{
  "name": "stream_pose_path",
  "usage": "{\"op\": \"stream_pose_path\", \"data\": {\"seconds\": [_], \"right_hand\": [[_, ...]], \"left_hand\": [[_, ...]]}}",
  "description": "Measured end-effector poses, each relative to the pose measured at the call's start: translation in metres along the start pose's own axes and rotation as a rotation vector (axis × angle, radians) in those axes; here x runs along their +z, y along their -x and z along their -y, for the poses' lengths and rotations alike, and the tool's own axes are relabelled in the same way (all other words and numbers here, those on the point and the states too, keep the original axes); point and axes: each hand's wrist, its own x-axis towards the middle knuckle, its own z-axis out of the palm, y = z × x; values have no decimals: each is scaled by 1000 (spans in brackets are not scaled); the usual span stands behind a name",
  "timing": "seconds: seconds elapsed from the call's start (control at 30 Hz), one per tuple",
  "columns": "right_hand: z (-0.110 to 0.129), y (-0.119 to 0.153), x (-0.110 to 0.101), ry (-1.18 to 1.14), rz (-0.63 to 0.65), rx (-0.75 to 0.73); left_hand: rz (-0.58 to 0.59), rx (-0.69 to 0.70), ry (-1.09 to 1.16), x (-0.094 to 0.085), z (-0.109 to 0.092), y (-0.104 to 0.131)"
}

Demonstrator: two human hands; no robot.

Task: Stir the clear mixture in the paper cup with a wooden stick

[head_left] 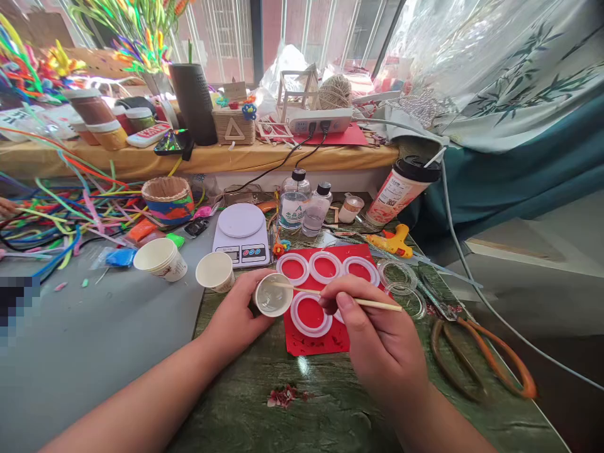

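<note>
My left hand (240,308) is wrapped around a small paper cup (272,308) that tilts toward me with clear liquid inside. Between the fingers of my right hand (377,327) is a thin wooden stick (377,304), its far end dipping into that cup. Beneath and beyond the hands, several white ring molds (311,332) lie on a red sheet (321,346); my right hand hides part of them. Another paper cup (214,270) stands left of my left hand, in front of a white kitchen scale (242,233).
Two clear bottles (295,207) stand behind the molds. A yellow glue gun (391,241), clear rings (408,299) and orange-handled scissors (491,358) lie at right, near a lidded drink cup (399,189). Stacked paper cups (160,259) and colourful pipe cleaners (70,214) are at left.
</note>
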Motion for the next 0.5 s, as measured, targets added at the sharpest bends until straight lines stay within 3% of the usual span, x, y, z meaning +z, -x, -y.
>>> {"op": "stream_pose_path", "data": {"seconds": [0.5], "right_hand": [[-2,-1,2,-31,20,-18]], "left_hand": [[-22,-63,46,1,6,1]]}}
